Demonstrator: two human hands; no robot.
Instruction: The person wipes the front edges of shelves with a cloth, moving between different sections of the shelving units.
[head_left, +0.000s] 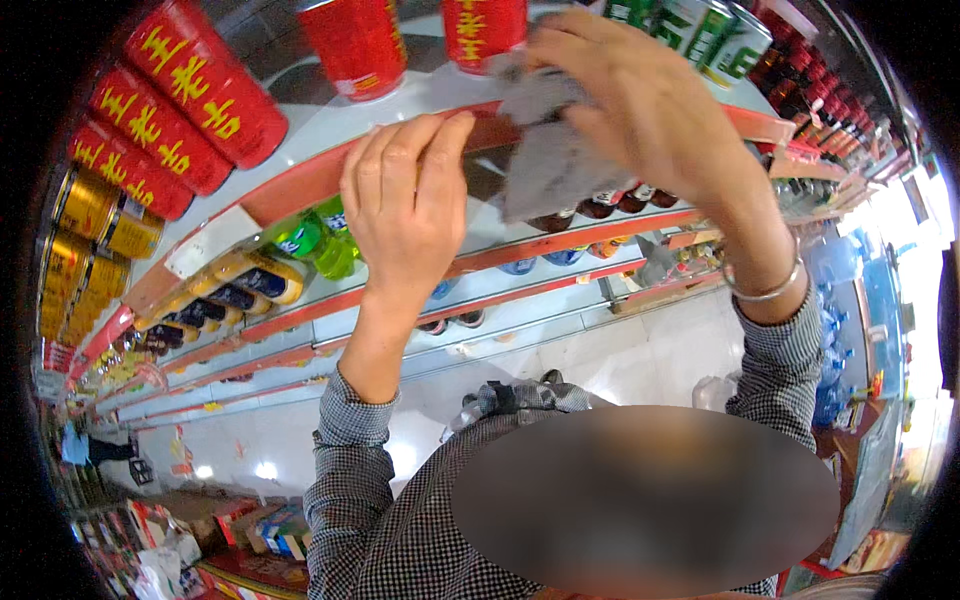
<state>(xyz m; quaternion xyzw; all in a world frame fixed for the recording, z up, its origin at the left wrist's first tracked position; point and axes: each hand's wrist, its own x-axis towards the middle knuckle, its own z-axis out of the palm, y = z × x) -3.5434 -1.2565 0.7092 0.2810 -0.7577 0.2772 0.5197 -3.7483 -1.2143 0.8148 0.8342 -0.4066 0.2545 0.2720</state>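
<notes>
Both of my hands are up at a shop shelf. My left hand (409, 184) has its fingers bent over the red front edge (300, 180) of the upper shelf and grips it; the fingertips are partly hidden. A crumpled grey cloth (559, 165) is in my right hand (645, 112), which is blurred. Part of the cloth touches the shelf, and the rest hangs down past the edge. Behind the hands, red drink cans (352, 52) with yellow writing stand on the white shelf board (424, 71). Green and white cans (739, 49) are just beyond my right hand.
Lower shelves hold green bottles (334, 251), yellow bottles with dark labels (262, 289) and dark bottles (596, 206). Gold cans (82, 262) line the far left. Large blue water bottles (832, 360) stand right. A person (97, 448) is at the far lower left, past boxes (277, 529).
</notes>
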